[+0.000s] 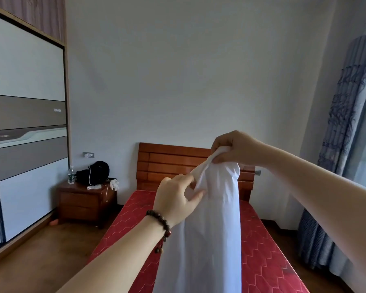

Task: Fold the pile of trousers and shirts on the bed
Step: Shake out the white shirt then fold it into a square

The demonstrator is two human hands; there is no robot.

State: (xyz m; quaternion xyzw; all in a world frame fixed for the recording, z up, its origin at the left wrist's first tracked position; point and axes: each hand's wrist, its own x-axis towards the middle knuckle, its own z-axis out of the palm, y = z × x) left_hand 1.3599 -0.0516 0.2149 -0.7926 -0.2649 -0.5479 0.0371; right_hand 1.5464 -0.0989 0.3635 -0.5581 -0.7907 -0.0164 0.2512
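A white cotton garment hangs in the air above the red quilted bed, its lower end cut off by the frame's bottom edge, so shirt or trousers cannot be told. The right hand has its grip clamped on the bunched top; the left hand, with a dark beaded bracelet, pinches the cloth just below. The pile is out of view.

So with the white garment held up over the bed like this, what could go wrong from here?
The white garment hangs bunched from small pinches by the right hand and left hand; it could slip free and drop in a heap onto the red mattress. Gathered this narrow, it may also land creased or twisted, spoiling the fold.
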